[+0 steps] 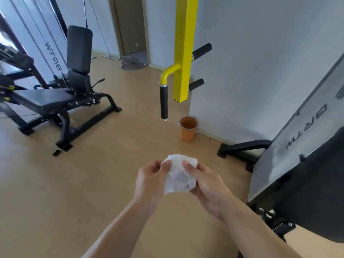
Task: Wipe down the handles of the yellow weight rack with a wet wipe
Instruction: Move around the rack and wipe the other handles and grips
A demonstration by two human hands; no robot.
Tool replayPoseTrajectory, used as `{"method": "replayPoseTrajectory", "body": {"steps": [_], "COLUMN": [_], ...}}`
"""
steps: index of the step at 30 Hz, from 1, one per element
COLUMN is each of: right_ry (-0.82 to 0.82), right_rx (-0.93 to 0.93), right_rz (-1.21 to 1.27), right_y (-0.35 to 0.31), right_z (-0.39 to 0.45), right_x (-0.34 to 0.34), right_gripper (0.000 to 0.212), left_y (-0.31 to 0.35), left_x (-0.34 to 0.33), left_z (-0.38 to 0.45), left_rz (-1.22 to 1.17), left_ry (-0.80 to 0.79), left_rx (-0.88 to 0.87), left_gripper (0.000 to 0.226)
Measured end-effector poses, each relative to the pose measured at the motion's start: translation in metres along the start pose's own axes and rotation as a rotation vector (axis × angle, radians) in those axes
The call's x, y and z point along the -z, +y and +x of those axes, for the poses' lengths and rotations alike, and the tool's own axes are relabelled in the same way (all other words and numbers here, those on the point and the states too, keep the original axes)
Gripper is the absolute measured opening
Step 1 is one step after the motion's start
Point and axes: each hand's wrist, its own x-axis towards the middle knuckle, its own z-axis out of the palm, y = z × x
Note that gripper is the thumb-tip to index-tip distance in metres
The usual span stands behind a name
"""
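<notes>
A white wet wipe [180, 178] is crumpled between both hands, low in the middle of the view. My left hand [150, 181] pinches its left edge and my right hand [208, 185] grips its right side. Ahead stands the yellow weight rack post [183, 53]. A curved yellow arm carries a black handle [163, 102] that points down toward me. Two more black handles, an upper handle [202, 51] and a lower handle [196, 84], stick out to the right of the post. Both hands are well short of the handles.
An orange cup [188, 129] stands on the wooden floor by the wall below the post. A black weight bench [55, 98] fills the left side. A grey machine panel with a black foot [301, 146] crowds the right.
</notes>
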Motion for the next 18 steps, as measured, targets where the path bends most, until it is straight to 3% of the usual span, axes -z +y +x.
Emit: {"method": "replayPoseTrajectory", "body": {"steps": [4, 8, 14, 16, 18], "right_ry": [0.084, 0.396, 0.871, 0.973, 1.038], "right_rx": [-0.026, 0.050, 0.192, 0.199, 0.214], "right_rz": [0.054, 0.228, 0.248, 0.282, 0.364], "right_y": [-0.003, -0.012, -0.051, -0.067, -0.081], "right_z": [0.047, 0.097, 0.155, 0.175, 0.195], "right_x": [-0.037, -0.072, -0.128, -0.139, -0.148], "right_gripper": [0.039, 0.029, 0.006, 0.006, 0.019], "left_y": [0.010, 0.021, 0.055, 0.072, 0.089], "left_x": [0.032, 0.065, 0.120, 0.128, 0.127], "left_z": [0.054, 0.116, 0.202, 0.226, 0.246], "left_rz": [-0.052, -0.030, 0.138, 0.166, 0.181], "left_ry": [-0.019, -0.188, -0.332, -0.372, -0.419], "left_rx": [0.021, 0.007, -0.102, -0.153, -0.228], "left_gripper": [0.018, 0.013, 0.016, 0.015, 0.013]}}
